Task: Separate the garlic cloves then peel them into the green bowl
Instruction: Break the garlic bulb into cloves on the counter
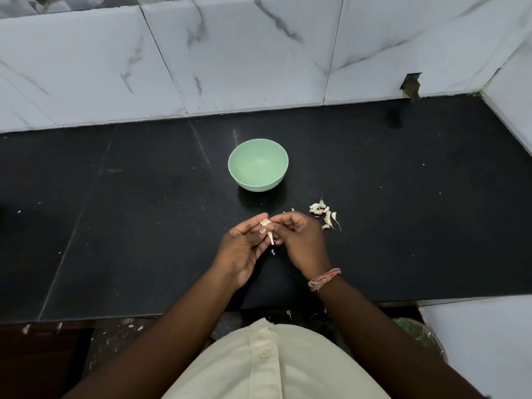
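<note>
Both hands meet over the middle of a black counter point(115, 226), a smooth, faintly glossy slab crossed by thin pale seams. The left hand point(244, 249) lies palm up, its fingers curled round what is left of a garlic bulb point(266, 226) — a small papery, off-white lump with a short woody stem pointing down toward the person. The right hand point(299, 240) comes in from the other side, knuckles up, its fingertips pinching the top of the same bulb, so both hands are clamped on it. A frayed pink thread band point(324, 279) circles the right wrist.

The bowl point(258, 165) stands just beyond the hands, apart from them: round, matte pale green, with a thin rim and a narrower foot, and its inside is bare. To the right of the hands, near the right knuckles but not touching, lies a loose pile of cloves point(325, 214) — small curved, cream-coloured pieces, some with wispy dry tails of skin, all still on the counter. A few tiny white flakes point(273, 251) of skin lie under and around the hands.

Behind the counter rises a wall of glossy white tiles point(230, 53) with grey marble veining. At the bottom edge shows the person's cream shirt point(273, 364), soft cloth with a buttoned placket.
</note>
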`<action>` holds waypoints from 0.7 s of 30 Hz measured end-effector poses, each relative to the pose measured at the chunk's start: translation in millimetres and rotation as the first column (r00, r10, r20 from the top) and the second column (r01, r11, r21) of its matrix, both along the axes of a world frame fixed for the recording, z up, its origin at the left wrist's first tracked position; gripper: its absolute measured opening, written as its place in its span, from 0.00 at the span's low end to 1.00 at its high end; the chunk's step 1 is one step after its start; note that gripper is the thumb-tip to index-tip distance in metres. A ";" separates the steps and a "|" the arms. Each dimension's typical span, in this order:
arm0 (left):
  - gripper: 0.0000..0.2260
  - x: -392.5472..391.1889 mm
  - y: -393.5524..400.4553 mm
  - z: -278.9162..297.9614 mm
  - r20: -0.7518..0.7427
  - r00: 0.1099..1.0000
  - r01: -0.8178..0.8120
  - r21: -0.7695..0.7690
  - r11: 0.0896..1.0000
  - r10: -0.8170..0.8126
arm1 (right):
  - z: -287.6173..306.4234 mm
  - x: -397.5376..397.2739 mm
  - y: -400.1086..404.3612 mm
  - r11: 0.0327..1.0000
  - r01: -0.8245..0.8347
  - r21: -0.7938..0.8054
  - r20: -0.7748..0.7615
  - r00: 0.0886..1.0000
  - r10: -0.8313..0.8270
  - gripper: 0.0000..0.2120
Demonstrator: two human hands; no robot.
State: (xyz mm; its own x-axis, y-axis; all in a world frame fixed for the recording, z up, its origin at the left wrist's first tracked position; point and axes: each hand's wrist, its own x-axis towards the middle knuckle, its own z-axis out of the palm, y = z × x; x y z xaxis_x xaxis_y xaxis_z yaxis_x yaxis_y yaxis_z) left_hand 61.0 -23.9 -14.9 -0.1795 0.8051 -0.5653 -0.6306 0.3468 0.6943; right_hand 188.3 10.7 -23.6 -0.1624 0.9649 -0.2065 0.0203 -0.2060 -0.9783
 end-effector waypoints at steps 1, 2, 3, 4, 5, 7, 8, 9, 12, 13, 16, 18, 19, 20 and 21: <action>0.15 -0.2 -0.6 -0.2 -0.005 1.000 0.003 -0.003 1.000 -0.003 | 0.5 0.7 0.5 1.000 -0.006 -0.015 -0.018 1.000 0.006 0.03; 0.15 -0.5 -1.3 -0.5 -0.014 1.000 0.004 -0.009 1.000 -0.004 | 1.4 0.6 -0.2 1.000 -0.011 -0.020 -0.027 1.000 0.010 0.03; 0.15 -0.4 -1.7 -0.8 -0.033 0.999 0.003 -0.016 1.000 -0.004 | 2.1 -0.5 -1.6 1.000 -0.008 -0.022 -0.026 1.000 0.007 0.04; 0.15 -0.4 -2.1 -1.2 -0.059 0.998 0.001 -0.024 1.000 -0.003 | 2.5 -2.1 -3.2 1.000 -0.001 -0.021 -0.019 1.000 0.001 0.05; 0.14 -0.1 -2.1 -1.2 -0.084 0.996 0.002 -0.029 1.000 -0.005 | 2.8 -3.8 -4.2 1.000 0.005 -0.016 -0.002 1.000 -0.005 0.06; 0.14 0.4 -2.1 -0.2 -0.110 0.994 0.002 -0.029 1.000 -0.005 | 3.0 -5.8 -4.1 1.000 0.011 -0.009 0.031 0.999 -0.011 0.08; 0.13 0.5 -1.7 0.7 -0.116 0.993 0.003 -0.027 1.000 -0.006 | 3.3 -6.2 -3.4 1.000 0.013 -0.009 0.042 0.999 -0.013 0.09; 0.13 0.6 -0.9 1.4 -0.121 0.993 0.004 -0.027 1.000 -0.008 | 3.6 -6.4 -2.4 1.000 0.014 -0.011 0.053 0.999 -0.013 0.10; 0.12 0.7 1.2 1.3 -0.144 0.990 0.005 -0.040 0.999 -0.011 | 3.8 -6.8 0.0 1.000 0.008 -0.022 0.081 0.997 -0.006 0.11; 0.12 1.0 1.6 0.7 -0.148 0.989 0.005 -0.046 0.999 -0.012 | 3.4 -7.1 0.2 1.000 0.009 -0.027 0.089 0.996 -0.006 0.10; 0.12 0.3 2.3 0.2 -0.149 0.989 0.012 -0.058 0.998 -0.021 | 2.0 -6.5 0.7 0.999 0.019 -0.048 0.100 0.995 -0.014 0.09; 0.13 -1.3 3.8 0.5 -0.133 0.991 0.014 -0.071 0.997 -0.023 | 0.9 -5.1 1.7 0.998 0.018 -0.065 0.095 0.995 -0.012 0.08; 0.13 -2.2 4.7 0.6 -0.116 0.993 0.011 -0.081 0.997 -0.020 | 0.2 -4.3 2.5 0.997 0.012 -0.080 0.077 0.997 -0.006 0.08; 0.13 -2.9 5.3 0.6 -0.094 0.995 0.011 -0.092 0.996 -0.019 | -1.2 -3.6 3.1 0.995 0.003 -0.104 0.040 0.999 0.001 0.08; 0.13 -3.1 6.0 0.5 -0.071 0.997 0.012 -0.099 0.995 -0.019 | -2.4 -3.3 3.2 0.990 -0.005 -0.140 -0.018 1.000 0.003 0.07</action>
State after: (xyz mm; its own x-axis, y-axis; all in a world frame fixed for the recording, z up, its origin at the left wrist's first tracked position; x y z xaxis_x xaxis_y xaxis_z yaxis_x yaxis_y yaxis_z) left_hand 57.9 -17.9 -14.3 -0.2104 0.7491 -0.6282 -0.5747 0.4251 0.6993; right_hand 185.0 14.0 -26.0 -0.1712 0.9259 -0.3367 0.0041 -0.3411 -0.9400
